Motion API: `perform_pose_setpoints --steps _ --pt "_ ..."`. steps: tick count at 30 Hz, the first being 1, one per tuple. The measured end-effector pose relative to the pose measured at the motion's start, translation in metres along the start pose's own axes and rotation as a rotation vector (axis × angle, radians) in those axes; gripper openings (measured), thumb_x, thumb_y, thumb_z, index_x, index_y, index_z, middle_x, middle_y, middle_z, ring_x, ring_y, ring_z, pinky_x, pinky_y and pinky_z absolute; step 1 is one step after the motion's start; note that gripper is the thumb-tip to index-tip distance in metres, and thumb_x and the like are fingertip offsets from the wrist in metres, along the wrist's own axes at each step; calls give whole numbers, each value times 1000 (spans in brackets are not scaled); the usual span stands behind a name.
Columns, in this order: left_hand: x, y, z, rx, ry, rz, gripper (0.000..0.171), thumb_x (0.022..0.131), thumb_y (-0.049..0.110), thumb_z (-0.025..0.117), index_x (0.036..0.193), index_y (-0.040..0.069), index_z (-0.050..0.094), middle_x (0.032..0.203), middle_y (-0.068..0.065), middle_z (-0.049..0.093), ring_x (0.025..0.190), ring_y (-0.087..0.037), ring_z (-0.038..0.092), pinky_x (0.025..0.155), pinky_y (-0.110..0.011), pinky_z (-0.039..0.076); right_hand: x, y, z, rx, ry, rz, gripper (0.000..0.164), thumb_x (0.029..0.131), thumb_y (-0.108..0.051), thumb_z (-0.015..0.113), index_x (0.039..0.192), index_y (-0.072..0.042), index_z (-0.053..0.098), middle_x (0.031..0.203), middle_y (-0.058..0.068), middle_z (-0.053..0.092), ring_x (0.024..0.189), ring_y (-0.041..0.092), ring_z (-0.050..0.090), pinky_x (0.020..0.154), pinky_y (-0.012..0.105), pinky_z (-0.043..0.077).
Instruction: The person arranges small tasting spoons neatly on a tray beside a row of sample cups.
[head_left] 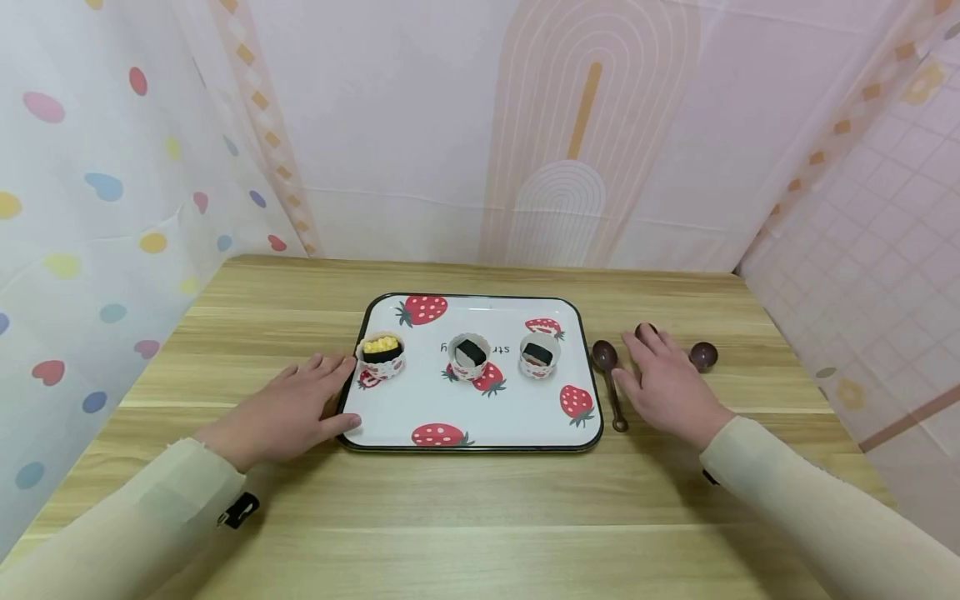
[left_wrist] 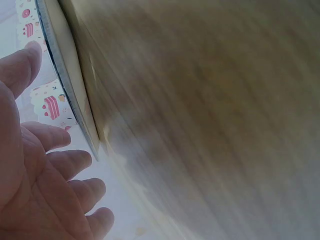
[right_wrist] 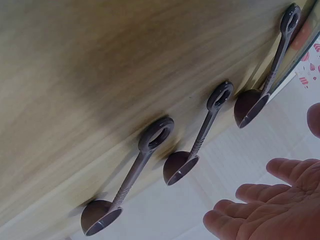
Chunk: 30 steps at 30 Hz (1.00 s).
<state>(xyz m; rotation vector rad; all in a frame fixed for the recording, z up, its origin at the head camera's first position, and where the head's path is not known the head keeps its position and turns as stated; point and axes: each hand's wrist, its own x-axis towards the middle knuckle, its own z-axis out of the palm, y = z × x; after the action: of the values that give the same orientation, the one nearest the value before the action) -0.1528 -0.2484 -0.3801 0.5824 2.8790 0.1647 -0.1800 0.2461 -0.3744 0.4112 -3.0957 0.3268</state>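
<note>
My left hand [head_left: 288, 417] lies along the left edge of a white strawberry-print tray [head_left: 495, 417], thumb over the rim and fingers loosely extended. Three frilled paper cups stand in a row on it. The left cup [head_left: 384, 369] holds a yellow-topped piece with a black band; the middle cup [head_left: 471, 374] and right cup [head_left: 540, 367] hold pieces with black wraps. My right hand [head_left: 671, 387] is over the spoons, fingers spread and holding nothing. Three dark brown measuring spoons show in the right wrist view: one near the tray [right_wrist: 274, 62], a middle one [right_wrist: 204, 130] and an outer one [right_wrist: 131, 180].
A light wood table [head_left: 465, 533] carries everything. Behind it hangs a pink patterned curtain [head_left: 405, 133], with a dotted cloth [head_left: 112, 275] at the left and a grid-patterned cloth [head_left: 885, 250] at the right.
</note>
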Motion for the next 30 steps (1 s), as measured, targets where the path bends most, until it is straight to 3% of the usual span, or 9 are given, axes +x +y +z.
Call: perform_pose_setpoints --steps 12,18,22,24,27,30 --pt "-1 -2 4 0 -27 -18 95 100 62 61 163 -2 32 169 -29 30 152 -60 29 120 -76 26 -3 1 4 3 3 -15 60 108 -32 55 155 4 46 163 35 36 152 56 33 124 67 29" --pt "-1 -4 6 -9 -39 -33 95 100 65 59 163 -1 33 168 -30 32 151 -61 29 120 -76 25 -6 -1 4 0 23 -42 49 107 -28 59 146 1 59 150 28 57 142 50 50 118 64 40" --pt "-2 -4 6 -23 -47 -41 96 99 67 58 163 0 33 167 -30 34 150 -62 30 119 -76 26 -8 -4 3 -18 39 -70 39 105 -25 64 135 -1 69 133 22 71 127 46 64 108 62 50" --pt "-2 -4 6 -36 -54 -43 95 100 66 58 164 0 33 167 -30 35 149 -62 32 119 -75 28 -9 -5 3 -21 40 -74 36 103 -24 66 131 -3 71 119 18 76 111 40 70 97 58 56" --pt "-2 -5 6 -54 -67 -47 95 100 65 58 164 0 31 166 -29 35 148 -62 34 119 -74 30 -10 -6 2 -29 21 -72 35 102 -24 69 130 -4 73 96 10 76 87 27 68 80 50 58" --pt "-2 -6 7 -68 -81 -54 96 100 66 57 165 1 30 168 -28 34 149 -61 33 118 -73 32 -11 -6 2 -39 -1 -67 36 101 -25 71 129 -3 73 82 4 70 77 21 64 74 47 57"
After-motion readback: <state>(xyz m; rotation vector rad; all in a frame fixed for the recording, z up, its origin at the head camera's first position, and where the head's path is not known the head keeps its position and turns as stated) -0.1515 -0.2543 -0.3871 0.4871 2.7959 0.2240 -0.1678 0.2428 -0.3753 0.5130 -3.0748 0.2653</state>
